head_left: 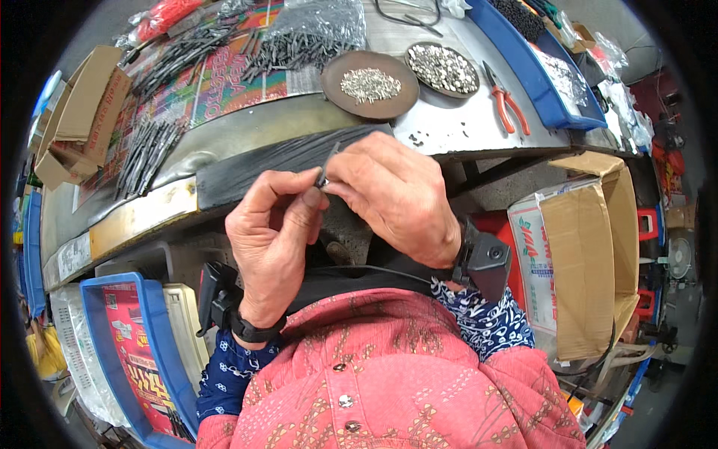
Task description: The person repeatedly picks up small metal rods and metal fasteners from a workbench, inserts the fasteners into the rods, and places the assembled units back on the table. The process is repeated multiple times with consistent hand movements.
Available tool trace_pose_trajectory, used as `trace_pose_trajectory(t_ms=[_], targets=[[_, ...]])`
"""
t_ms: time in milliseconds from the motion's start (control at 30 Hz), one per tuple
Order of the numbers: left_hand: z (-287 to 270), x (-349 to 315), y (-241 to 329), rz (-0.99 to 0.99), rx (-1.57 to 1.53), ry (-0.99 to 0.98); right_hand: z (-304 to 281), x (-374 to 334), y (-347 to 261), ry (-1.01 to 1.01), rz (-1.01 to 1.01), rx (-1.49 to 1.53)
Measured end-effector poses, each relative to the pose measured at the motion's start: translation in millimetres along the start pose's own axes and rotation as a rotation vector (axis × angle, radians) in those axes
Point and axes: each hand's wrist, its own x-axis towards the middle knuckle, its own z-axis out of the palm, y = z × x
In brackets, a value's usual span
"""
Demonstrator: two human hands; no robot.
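My left hand (273, 232) and my right hand (396, 194) meet in front of me, just off the table's near edge. Between their fingertips is a slim dark piece (321, 179), pinched by thumb and finger on both sides. My fingers cover much of it, so its exact kind is unclear. Beyond them, a round brown dish (333, 93) holds a heap of tiny silvery pieces (372, 85). A smaller dish (470, 92) beside it carries larger silvery pieces (440, 67). Slender dark rods (146, 157) lie bundled at the left of the table.
Red-handled pliers (502, 105) rest right of the dishes, near a long blue tray (523, 61). More dark rods (299, 54) are piled at the back under clear plastic. Cardboard boxes stand left (86, 112) and right (587, 262). A blue bin (93, 329) sits low at my left.
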Motion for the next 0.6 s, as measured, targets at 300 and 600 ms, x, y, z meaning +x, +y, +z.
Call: trace_pose_trajectory(t_ms=[300, 600], targets=[[-1.4, -2.4, 3.8, -0.09, -0.148, -0.01, 11.1, -13.7, -22.8, 0.15, 0.863, 0.936], [-4.8, -2.9, -2.6, -0.053, -0.124, 0.005, 15.2, -18.3, -8.5, 0.067, 1.021, 1.351]])
